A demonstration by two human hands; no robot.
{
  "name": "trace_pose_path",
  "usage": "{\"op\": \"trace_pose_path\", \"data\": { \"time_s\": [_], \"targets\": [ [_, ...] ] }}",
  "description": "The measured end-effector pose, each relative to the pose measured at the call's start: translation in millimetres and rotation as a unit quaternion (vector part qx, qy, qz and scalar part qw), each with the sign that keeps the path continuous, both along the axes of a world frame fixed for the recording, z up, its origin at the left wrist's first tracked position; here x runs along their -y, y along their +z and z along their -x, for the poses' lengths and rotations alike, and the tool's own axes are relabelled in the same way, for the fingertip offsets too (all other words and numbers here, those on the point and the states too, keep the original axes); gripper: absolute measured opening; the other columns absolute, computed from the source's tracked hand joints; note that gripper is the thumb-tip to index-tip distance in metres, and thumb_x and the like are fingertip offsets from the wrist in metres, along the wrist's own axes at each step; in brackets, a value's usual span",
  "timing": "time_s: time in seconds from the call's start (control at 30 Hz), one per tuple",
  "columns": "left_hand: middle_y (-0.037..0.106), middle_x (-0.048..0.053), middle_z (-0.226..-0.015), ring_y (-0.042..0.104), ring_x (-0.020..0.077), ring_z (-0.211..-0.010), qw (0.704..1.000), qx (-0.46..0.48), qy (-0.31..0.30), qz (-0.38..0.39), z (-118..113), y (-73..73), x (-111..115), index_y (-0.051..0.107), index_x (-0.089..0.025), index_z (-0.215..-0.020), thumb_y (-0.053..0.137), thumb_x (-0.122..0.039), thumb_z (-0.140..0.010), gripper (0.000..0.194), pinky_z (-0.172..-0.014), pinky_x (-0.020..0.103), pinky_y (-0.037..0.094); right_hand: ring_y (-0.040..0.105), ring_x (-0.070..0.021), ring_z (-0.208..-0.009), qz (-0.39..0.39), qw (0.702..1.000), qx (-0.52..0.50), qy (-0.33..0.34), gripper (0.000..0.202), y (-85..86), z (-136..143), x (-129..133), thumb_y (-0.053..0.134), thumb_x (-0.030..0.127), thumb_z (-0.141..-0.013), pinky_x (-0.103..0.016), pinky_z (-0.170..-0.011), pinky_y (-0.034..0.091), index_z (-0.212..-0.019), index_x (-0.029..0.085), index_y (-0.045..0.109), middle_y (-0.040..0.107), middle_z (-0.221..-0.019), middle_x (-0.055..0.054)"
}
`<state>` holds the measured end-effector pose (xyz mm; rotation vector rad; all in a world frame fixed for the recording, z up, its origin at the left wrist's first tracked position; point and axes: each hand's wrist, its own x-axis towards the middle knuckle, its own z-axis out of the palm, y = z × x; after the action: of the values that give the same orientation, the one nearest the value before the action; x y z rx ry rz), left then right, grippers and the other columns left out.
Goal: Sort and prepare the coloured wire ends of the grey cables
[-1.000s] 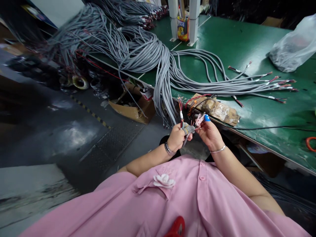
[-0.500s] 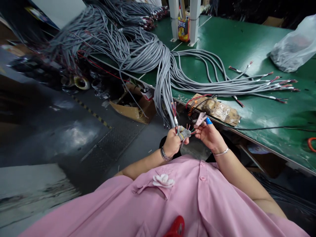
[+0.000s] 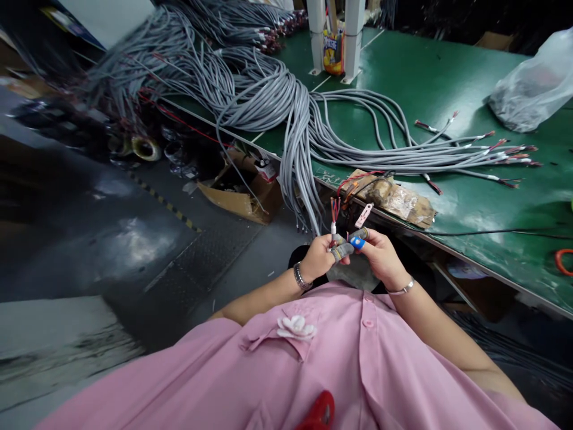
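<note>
Grey finger covers show on both hands, which meet in front of the pink shirt. My left hand (image 3: pixel 320 257) is closed round a grey cable, whose end with a white band and red and dark wires (image 3: pixel 334 216) stands up above the fist. Thumb and fingers of my right hand (image 3: pixel 378 254) are pinched together at the left fingertips; a blue wrap covers one of its fingertips. What lies inside this pinch is mostly hidden. Just above the right fingers is a pale pink tag-like piece (image 3: pixel 364 215). Grey cables (image 3: pixel 301 143) hang over the table edge beyond the hands.
The green table (image 3: pixel 416 71) bears more grey cables with bared ends, a taped cardboard piece (image 3: pixel 396 202), a plastic bag (image 3: pixel 530 89) and white posts (image 3: pixel 353 39). A black cord runs along its front. Below stands an open cardboard box (image 3: pixel 239 194).
My right hand has come down and left, its fingers closing against those of my left hand. The cable end with red wires has shifted right, and the pink piece has tilted.
</note>
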<state>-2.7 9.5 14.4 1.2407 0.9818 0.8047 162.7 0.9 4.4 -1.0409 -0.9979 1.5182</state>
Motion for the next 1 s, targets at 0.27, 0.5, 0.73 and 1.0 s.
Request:
{"op": "trace_pose_path", "data": {
  "time_s": [0.27,0.5,0.73,1.0],
  "targets": [
    [0.065,0.004,-0.054,0.051,0.0085,-0.045,1.000,0.014,-0.017,0.014,1,2.7,-4,0.067,-0.014,-0.062,0.072,-0.044,-0.074,0.033,-0.048,0.021,0.040,0.057,-0.0128,-0.066,-0.025,1.000,0.009,0.016,0.016,2.1,-3,0,0.074,0.037,-0.077,-0.026,-0.065,0.047,-0.084,0.022,0.074,0.069,-0.076,-0.001],
    [0.063,0.004,-0.054,0.051,0.0091,-0.047,0.998,0.046,0.030,0.001,-3,-4.8,-3,0.067,-0.014,-0.059,0.069,-0.047,-0.077,0.037,-0.049,0.022,0.040,0.052,-0.0108,-0.064,0.004,1.000,-0.004,-0.010,0.014,-4.1,-4,0,0.077,0.033,-0.075,-0.024,-0.060,0.042,-0.082,0.022,0.073,0.065,-0.075,0.001],
    [0.064,0.003,-0.055,0.051,0.0090,-0.047,0.996,0.055,0.062,0.018,-4,-9.6,-1,0.067,-0.014,-0.062,0.071,-0.048,-0.075,0.036,-0.050,0.022,0.040,0.051,-0.0099,-0.063,0.023,0.999,-0.019,-0.023,0.014,-8.5,-1,1,0.077,0.032,-0.074,-0.023,-0.059,0.041,-0.077,0.020,0.071,0.064,-0.072,0.001],
    [0.063,0.003,-0.053,0.048,0.0073,-0.043,0.992,0.099,0.058,0.058,-4,-10.2,-9,0.066,-0.012,-0.065,0.073,-0.046,-0.073,0.036,-0.043,0.021,0.031,0.054,-0.0096,-0.059,0.134,0.975,-0.169,-0.050,0.040,-15.1,-16,-17,0.068,0.059,-0.076,-0.023,-0.057,0.048,-0.085,0.019,0.069,0.065,-0.075,-0.001]
  ]
}}
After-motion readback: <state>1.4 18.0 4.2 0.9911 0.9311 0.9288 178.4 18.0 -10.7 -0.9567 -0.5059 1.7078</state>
